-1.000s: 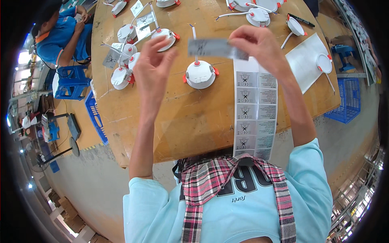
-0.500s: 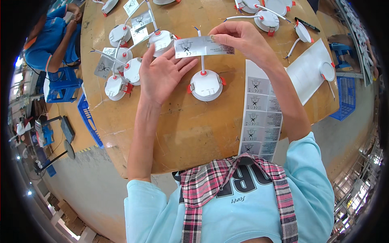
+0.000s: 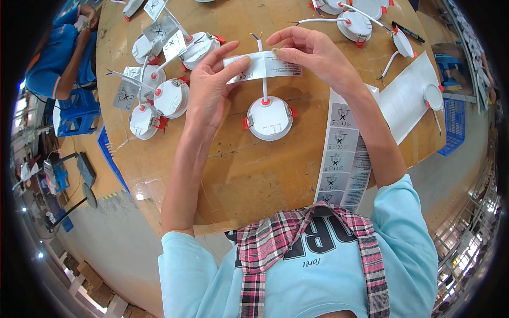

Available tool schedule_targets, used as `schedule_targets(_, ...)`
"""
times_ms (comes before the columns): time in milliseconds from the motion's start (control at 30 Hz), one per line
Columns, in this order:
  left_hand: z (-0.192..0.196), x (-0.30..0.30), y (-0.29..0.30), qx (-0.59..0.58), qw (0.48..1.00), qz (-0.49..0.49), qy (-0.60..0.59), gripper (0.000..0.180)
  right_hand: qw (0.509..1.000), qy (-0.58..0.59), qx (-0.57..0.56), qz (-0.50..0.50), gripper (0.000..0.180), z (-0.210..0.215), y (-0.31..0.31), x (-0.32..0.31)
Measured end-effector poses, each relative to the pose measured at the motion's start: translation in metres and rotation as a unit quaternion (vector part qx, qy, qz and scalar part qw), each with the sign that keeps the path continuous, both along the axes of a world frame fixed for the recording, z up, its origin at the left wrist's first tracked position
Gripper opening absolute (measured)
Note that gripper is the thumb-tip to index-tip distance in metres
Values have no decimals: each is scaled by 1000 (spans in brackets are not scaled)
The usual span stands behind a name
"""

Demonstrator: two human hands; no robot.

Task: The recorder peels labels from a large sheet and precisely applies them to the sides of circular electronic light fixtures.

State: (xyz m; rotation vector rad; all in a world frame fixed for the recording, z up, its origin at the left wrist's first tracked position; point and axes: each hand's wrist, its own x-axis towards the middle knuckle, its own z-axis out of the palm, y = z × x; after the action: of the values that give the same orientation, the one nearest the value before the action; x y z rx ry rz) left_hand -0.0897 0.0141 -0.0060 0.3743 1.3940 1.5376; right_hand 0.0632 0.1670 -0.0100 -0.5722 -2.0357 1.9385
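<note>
A silver printed label [image 3: 261, 67] lies across the white cable [image 3: 264, 91] of a round white downlight [image 3: 270, 121]. My left hand [image 3: 216, 74] pinches the label's left end, thumb on top. At the other end, my right hand [image 3: 313, 53] grips the label's upper edge between thumb and fingers. The downlight rests on the table in front of me, its red-tipped spring clips out to either side. Bare wire ends stick up past the label.
Several downlights with labelled cables [image 3: 170, 97] crowd the table's left side. A strip of labels [image 3: 339, 151] lies at the right, beside a white sheet [image 3: 405, 103] with a small downlight [image 3: 432, 96] on it. A black marker [image 3: 408, 33] lies far right. Another person [image 3: 63, 58] sits at the left.
My left hand has turned from an open palm to a pinch on the label's left end. The label now bends round the cable. The view has shifted slightly.
</note>
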Motion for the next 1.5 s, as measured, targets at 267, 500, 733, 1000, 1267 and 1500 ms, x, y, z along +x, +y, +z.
schedule_targets(267, -3, -9, 3, 5, 985, -27, 169, 38, 997, -46, 62, -9, 28, 7, -4, 2)
schedule_targets(500, -2, -10, 4, 0, 987, -71, 142, 38, 997, -55, 51, -9, 29, 5, -5, 5)
schedule_targets(733, -6, -14, 8, 3, 985, -68, 155, 37, 995, -69, 67, -22, 29, 6, -5, 4)
schedule_targets(1000, -7, -12, 8, -9, 987, -59, 148, 36, 996, -58, 65, -27, 28, 1, -5, 3)
schedule_targets(1267, -9, -12, 8, -5, 988, -60, 140, 37, 995, -72, 72, -18, 28, 1, -4, 4)
schedule_targets(1500, -10, -11, 8, 13, 992, -58, 111, 38, 994, -75, 81, -6, 28, 1, -2, 6)
